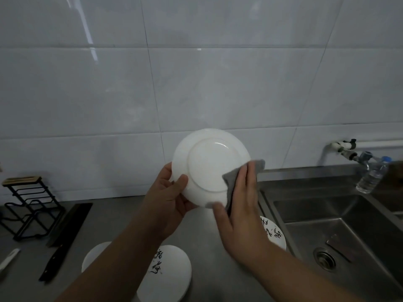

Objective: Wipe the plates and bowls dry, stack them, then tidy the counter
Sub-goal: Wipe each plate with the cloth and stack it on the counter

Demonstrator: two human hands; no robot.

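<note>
one bowl (172,277) cropped, patterned plate (275,235) half hidden

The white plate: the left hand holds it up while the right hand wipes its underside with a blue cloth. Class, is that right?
No. The head view shows the cloth is grey, not blue. The left hand holds the white plate up while the right hand wipes its underside.
</note>
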